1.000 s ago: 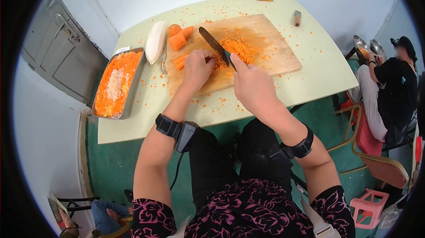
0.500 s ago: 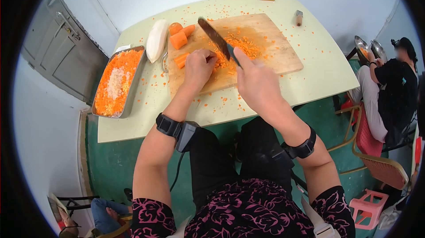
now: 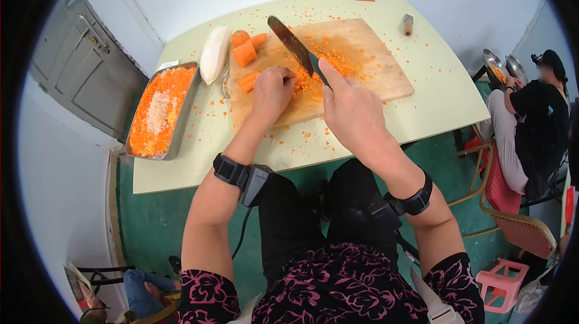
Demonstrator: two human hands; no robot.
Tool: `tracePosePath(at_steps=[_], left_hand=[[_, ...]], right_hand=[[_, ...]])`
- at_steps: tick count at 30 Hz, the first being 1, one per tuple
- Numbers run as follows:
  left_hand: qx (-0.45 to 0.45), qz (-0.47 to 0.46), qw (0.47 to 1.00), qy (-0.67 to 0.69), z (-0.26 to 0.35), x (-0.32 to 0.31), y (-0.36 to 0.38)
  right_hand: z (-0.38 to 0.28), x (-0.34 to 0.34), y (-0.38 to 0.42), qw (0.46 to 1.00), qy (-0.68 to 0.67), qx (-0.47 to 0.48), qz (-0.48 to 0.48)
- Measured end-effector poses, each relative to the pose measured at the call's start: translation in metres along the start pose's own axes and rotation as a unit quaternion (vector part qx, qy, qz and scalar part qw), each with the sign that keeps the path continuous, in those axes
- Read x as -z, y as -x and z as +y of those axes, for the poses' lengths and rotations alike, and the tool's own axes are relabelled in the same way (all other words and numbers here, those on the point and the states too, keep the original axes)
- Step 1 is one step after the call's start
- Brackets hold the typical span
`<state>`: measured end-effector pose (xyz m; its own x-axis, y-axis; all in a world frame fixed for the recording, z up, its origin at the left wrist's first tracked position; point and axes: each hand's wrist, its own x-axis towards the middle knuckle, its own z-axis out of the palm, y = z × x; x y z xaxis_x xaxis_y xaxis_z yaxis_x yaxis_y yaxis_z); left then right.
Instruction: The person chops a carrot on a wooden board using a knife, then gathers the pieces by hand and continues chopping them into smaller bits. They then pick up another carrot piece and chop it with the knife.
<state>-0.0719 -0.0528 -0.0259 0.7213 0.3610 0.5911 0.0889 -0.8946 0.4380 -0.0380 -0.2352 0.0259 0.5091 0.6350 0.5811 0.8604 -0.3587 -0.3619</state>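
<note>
Raised since a second ago, the dark-bladed kitchen knife point(image 3: 294, 45) is gripped in the right hand point(image 3: 353, 113) while the stiff, slippery orange carrot strips point(image 3: 248, 81) are pinned mid-length by the curled left hand point(image 3: 271, 92) at the left edge of the wooden chopping board point(image 3: 374, 65).

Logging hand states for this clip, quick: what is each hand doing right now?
Left hand: curled, pressing down on the carrot piece on the cutting board.
Right hand: closed around the knife handle.
</note>
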Motion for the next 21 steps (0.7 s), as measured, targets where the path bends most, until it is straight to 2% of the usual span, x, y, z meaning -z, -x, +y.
tracePosePath(at_steps=[3,6,10,13,18,21], left_hand=[[-0.012,0.002,1.0,-0.015,-0.001,0.0,0.001],[-0.015,0.008,1.0,-0.015,-0.002,0.0,-0.001],[0.021,-0.009,1.0,0.006,0.001,0.001,0.0],[-0.025,0.013,0.999,-0.017,-0.001,0.001,0.001],[0.001,0.002,1.0,-0.004,-0.002,-0.002,0.0],[-0.024,0.015,0.999,-0.019,-0.003,0.0,0.001]], right_hand=[[0.001,-0.012,0.007,0.996,0.021,-0.053,-0.064],[0.002,-0.01,0.005,0.997,0.019,-0.056,-0.052],[0.002,-0.006,0.005,1.0,0.017,-0.014,-0.017],[0.004,-0.015,0.007,0.999,0.041,-0.003,-0.028],[-0.001,0.0,0.003,1.0,0.007,-0.005,0.004],[-0.001,-0.015,0.01,0.996,0.033,-0.053,-0.07]])
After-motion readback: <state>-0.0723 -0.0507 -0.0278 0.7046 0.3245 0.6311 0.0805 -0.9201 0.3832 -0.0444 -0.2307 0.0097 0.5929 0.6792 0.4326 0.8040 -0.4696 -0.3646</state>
